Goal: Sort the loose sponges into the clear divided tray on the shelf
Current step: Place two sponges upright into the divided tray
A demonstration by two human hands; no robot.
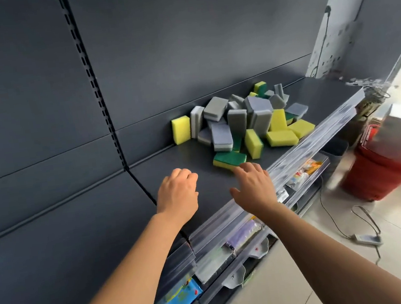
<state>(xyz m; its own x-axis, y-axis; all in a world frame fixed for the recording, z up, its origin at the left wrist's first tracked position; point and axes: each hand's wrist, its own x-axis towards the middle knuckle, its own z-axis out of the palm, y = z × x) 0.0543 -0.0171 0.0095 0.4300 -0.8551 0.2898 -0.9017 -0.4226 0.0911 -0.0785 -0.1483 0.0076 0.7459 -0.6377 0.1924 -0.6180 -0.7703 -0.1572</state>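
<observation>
A heap of loose sponges [241, 118] lies on the dark shelf [205, 176], some grey, some yellow with green backs. One yellow sponge [181, 129] stands upright against the back panel at the heap's left. The nearest green-and-yellow sponge [229, 159] lies flat at the front of the heap. My right hand [253, 183] reaches over the shelf with fingers spread, fingertips just short of that sponge, holding nothing. My left hand [177, 193] hovers to its left with fingers curled loosely, empty. A clear plastic strip [296, 154] runs along the shelf's front edge; no divided tray is distinguishable.
Lower shelves hold packaged goods [304, 171] behind clear fronts. A stack of red baskets [387, 165] stands on the tiled floor at the right. A cable and power strip [367, 239] lie on the floor. A dark back panel [181, 52] rises behind the shelf.
</observation>
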